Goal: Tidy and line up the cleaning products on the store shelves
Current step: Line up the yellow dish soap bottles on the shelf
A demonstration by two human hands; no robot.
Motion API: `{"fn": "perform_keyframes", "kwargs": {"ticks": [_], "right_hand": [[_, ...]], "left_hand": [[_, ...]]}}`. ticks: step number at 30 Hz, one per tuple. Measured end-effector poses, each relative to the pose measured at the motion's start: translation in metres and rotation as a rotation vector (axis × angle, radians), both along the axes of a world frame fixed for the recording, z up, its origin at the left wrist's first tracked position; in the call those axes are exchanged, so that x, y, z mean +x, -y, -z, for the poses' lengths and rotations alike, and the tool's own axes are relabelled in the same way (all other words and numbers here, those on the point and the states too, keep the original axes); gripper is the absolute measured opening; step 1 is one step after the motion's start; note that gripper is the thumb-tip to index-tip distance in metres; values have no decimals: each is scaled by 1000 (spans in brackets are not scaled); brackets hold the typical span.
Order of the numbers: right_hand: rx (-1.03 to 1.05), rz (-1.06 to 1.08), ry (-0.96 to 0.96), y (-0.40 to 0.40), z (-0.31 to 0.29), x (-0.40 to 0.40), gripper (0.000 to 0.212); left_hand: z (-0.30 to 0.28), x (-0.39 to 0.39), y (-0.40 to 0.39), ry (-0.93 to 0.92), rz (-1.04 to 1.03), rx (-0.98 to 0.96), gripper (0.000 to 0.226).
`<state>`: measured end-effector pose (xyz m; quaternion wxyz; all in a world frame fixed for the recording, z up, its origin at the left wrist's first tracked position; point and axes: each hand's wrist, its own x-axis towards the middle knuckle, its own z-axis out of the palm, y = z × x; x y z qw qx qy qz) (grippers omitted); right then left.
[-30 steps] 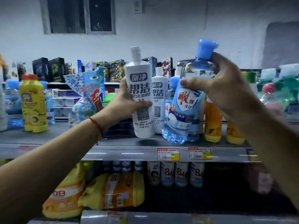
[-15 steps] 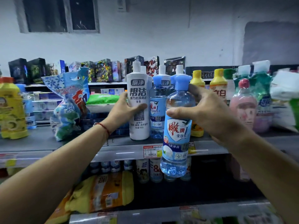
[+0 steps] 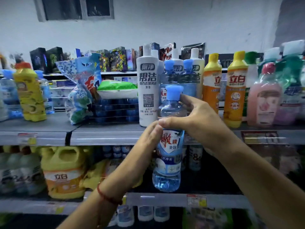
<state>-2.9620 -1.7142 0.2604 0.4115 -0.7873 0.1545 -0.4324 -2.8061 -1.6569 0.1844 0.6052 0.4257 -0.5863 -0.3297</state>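
Observation:
A clear blue detergent bottle (image 3: 168, 164) with a blue cap is held upright in front of the top shelf (image 3: 105, 138), off its surface. My right hand (image 3: 194, 119) grips its shoulder and neck from the right. My left hand (image 3: 148, 146) wraps the label area from the left. A tall white cleaner bottle (image 3: 147, 90) stands alone on the shelf just behind, with more white and blue-capped bottles (image 3: 181, 75) to its right.
Orange bottles with yellow caps (image 3: 234, 90) and a pink bottle (image 3: 264, 96) stand to the right. A blue washing-powder bag (image 3: 82, 90) and a yellow bottle (image 3: 29, 96) are on the left. A yellow jug (image 3: 64, 172) sits on the lower shelf.
My left hand let go of the white bottle, which now stands on the shelf, and moved onto the blue bottle. The blue bottle came down and toward me.

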Motion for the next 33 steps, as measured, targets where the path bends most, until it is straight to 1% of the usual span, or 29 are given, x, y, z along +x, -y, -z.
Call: {"fn": "perform_keyframes", "kwargs": {"ticks": [2,3,5,6,9,11,13,14,16,17,18,20,23,27,30,31,33], "right_hand": [[43,-29,-27,-2,12,9,50],[69,-44,-40,-4,20,14,56],[138,-59,-53,-6,35,23,75],[173,-65,-61,-8,43,26,78],[316,-116,-72,-13,70,28,76],[432,-169,-122,-18,100,27,86],[534,-256,-226,-28,132,27,92],[581,-325,-278,-35,146,30,88],[630,-449,-343,-52,163,39,72],[626,-467,-358,-60,167,47,67],[600,-454,-374,-67,171,55,63],[472,-331,-431,-82,176,75,63],[326,-197,-491,-106,176,105,78],[242,-200,-539,-134,171,147,71],[263,-250,-555,-148,172,180,61],[294,-284,-547,-152,173,191,60],[399,-371,-520,-159,177,213,63]], "left_hand": [[18,-13,-11,-72,-36,-21,56],[26,-16,-15,-105,-84,-30,56],[41,-19,-20,-183,-134,-46,56],[46,-20,-23,-237,-153,-53,56],[62,-18,-32,-394,-211,-46,62],[68,-14,-41,-501,-272,-9,65],[73,-8,-51,-630,-383,71,70],[76,-5,-56,-694,-418,106,69],[83,3,-66,-839,-424,153,61],[86,8,-72,-907,-428,153,58],[90,14,-78,-960,-438,139,56],[97,30,-89,-1036,-468,105,59],[104,59,-110,-1094,-511,100,64],[107,101,-143,-1103,-539,62,71],[111,135,-170,-1089,-535,88,73],[111,146,-178,-1069,-527,93,69],[108,166,-195,-1008,-515,99,54]]}}
